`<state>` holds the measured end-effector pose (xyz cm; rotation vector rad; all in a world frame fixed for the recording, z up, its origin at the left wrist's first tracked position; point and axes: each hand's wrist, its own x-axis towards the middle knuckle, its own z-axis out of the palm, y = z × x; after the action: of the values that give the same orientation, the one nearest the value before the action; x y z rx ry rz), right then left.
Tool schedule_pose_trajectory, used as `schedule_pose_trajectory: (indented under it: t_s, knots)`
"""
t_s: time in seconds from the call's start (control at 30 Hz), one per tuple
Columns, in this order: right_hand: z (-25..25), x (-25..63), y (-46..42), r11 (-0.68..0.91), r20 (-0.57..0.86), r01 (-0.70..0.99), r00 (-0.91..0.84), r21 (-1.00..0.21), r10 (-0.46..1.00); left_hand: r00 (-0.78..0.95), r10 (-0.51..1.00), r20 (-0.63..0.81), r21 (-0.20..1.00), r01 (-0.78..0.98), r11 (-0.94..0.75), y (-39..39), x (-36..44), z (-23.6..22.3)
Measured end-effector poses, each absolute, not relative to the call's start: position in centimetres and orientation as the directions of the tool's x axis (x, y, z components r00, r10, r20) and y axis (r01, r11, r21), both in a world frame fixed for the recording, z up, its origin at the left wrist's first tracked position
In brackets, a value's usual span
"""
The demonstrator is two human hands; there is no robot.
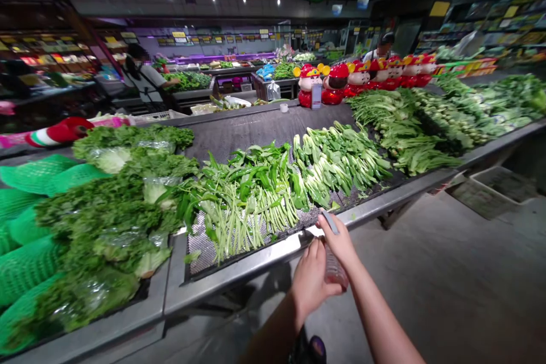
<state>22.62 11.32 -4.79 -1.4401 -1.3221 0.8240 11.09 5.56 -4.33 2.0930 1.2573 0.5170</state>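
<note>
- The bottle (335, 267), clear and ridged, is in front of the counter's metal edge (260, 259), over the floor; held low and close to the body, it seems kept away from the greens.
- The left hand (310, 276) is closed around the bottle's side, probably to steady it, since nothing else visibly supports it.
- The right hand (339, 239) is at the bottle's far end, fingers bent; its underside is hidden, so I cannot tell whether it grips.
- A grey strip (330, 222) crosses the right hand's fingers; whether it belongs to the bottle is unclear.
- Just beyond, stemmed greens (251, 199) lie on a holed mat (200, 244), likely so water drains; their stems face the front, perhaps for easy picking up.
- Beside them, bok choy (336, 165) lies in rows, apparently sorted by kind.
- To the left, lettuce (106, 210) has clear film around some heads, presumably keeping leaves together.
- Red dolls (335, 85) line the back rim, apparently as decoration.
</note>
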Motion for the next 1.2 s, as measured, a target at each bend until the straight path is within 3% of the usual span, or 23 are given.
schedule_pose_trajectory:
  t_s: [0.33,0.6,0.8,1.2]
  knots:
    - [-5.8,20.2,11.1,0.039,0.070,0.349,0.078,-0.936,0.994,0.332,0.941,-0.061,0.628,0.745,-0.223,4.1,9.7,-4.9]
    - [-1.5,18.9,13.4,0.180,0.216,0.276,0.107,-0.944,0.971,0.367,0.922,0.123,0.633,0.687,-0.357,6.5,8.0,-1.3]
    - [1.7,16.8,13.6,0.205,0.266,0.323,0.160,-0.924,0.950,0.424,0.896,0.136,0.575,0.702,-0.420,8.1,5.5,0.6]
    - [3.8,12.7,14.8,0.283,0.338,0.285,0.165,-0.916,0.927,0.443,0.876,0.190,0.584,0.667,-0.463,9.3,1.4,2.0]
